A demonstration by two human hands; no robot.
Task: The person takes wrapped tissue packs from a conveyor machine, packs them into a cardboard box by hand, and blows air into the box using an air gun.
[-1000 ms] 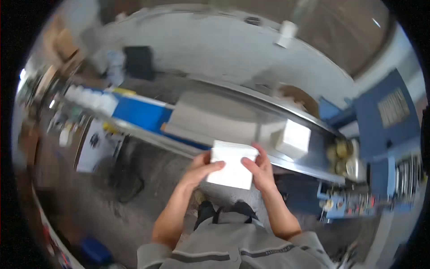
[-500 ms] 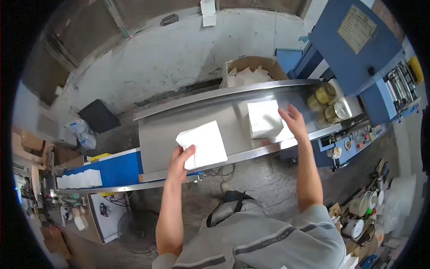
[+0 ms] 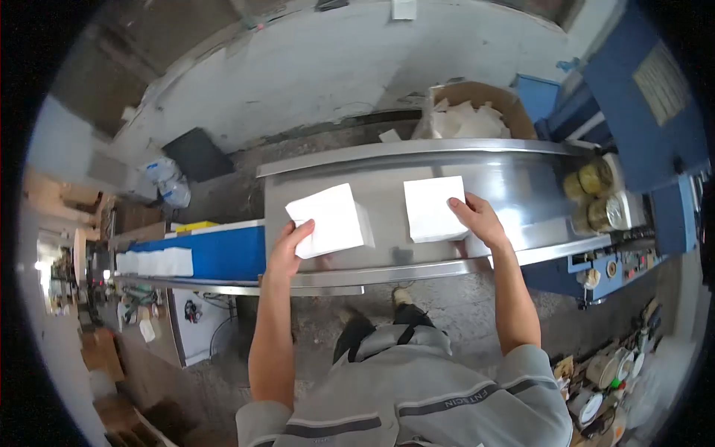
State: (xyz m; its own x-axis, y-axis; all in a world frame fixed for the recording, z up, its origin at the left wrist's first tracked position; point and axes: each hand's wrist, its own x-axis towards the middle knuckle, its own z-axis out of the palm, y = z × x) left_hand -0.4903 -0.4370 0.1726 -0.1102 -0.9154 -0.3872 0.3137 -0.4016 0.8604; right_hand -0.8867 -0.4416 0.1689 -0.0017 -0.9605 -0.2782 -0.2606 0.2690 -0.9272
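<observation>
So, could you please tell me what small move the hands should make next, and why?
Perhaps the right hand could slide the right white stack toward the left white stack: it grips the outer edge, the left hand holds the other outer side, and metal table shows between the stacks.

- Left hand (image 3: 281, 253), one: closed in a pinch, thumb (image 3: 304, 230) laid uppermost and angled inward; my other fingers there mostly hidden.
- Right hand (image 3: 482, 222), one: likewise pinching, thumb uppermost and pointing inward, index finger stretched beyond it; remaining fingers largely out of sight.
- Left forearm (image 3: 272, 335), bare: reaching nearly straight forward from my side.
- Right forearm (image 3: 515, 302), bare: reaching forward, slanting inward toward the wrist.
- Hands: well apart, roughly level.
</observation>
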